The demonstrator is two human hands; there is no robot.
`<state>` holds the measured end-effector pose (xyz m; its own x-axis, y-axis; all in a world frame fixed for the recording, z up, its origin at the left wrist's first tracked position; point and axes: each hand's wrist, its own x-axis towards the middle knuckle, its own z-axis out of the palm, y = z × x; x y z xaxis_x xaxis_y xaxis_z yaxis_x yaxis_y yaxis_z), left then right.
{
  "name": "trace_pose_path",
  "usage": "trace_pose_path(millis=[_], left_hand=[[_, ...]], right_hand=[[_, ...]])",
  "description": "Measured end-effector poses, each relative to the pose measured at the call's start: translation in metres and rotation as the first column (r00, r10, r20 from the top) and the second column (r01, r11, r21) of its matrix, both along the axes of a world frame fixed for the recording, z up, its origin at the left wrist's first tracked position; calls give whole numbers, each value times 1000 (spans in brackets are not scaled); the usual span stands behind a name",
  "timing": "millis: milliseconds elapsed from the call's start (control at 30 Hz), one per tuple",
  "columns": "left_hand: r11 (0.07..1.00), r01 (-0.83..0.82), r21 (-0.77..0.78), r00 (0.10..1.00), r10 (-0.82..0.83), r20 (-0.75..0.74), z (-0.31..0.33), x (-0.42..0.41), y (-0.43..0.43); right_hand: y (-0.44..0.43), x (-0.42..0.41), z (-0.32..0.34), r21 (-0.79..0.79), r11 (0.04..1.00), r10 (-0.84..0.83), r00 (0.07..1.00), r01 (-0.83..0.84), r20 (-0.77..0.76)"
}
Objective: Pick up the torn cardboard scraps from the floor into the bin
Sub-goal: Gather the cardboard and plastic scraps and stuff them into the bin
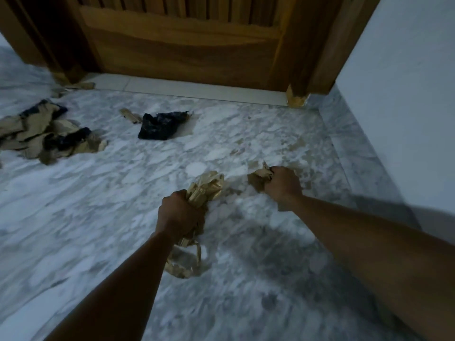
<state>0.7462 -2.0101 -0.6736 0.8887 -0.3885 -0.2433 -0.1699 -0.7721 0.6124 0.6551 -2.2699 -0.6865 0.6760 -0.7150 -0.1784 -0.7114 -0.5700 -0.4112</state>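
Note:
My left hand [178, 215] is closed around a bunch of tan cardboard scraps [205, 189]; more strips of it hang below my wrist [183, 263]. To its right, my right hand [283, 184] grips another crumpled brown scrap [259, 177] just above the marbled floor. A larger heap of torn cardboard [41, 136], tan with dark printed sides, lies at the far left. A dark scrap [160, 125] lies in the middle near the door, with a small tan piece [129, 115] beside it. No bin is in view.
A wooden door [182, 43] and its frame stand straight ahead, with a pale threshold strip [197, 91] at the bottom. A white wall [398, 94] runs along the right. More scraps [76, 87] lie by the left door post.

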Motion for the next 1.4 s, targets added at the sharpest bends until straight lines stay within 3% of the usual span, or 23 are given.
trace_pose_path(millis=[167,533,633,733,1067,1200,1400], left_hand=[[999,-39,2,998,39,53,-13,-1,-6],[1000,-8,-15,997,9,75,-8,-6,-1],[1000,3,-2,996,-3,90,-9,-7,-1],[1000,-5,-7,996,5,93,-11,-6,-1],[1000,11,-27,998,-10,62,-8,-7,2],[999,-20,-36,999,19,-30,2,-8,13],[978,-207,-24,973,203,-109,64,20,82]], right_hand=[[14,-3,-15,-126,991,-18,982,43,190],[47,-22,-19,-93,973,222,964,-210,150],[33,-14,-11,-112,987,135,976,-117,170],[19,-3,-6,-19,1000,14,992,-12,125],[27,13,-4,-78,997,-11,998,16,64],[43,15,5,13,999,32,999,-32,-3],[136,82,51,238,961,94,974,-143,206]])
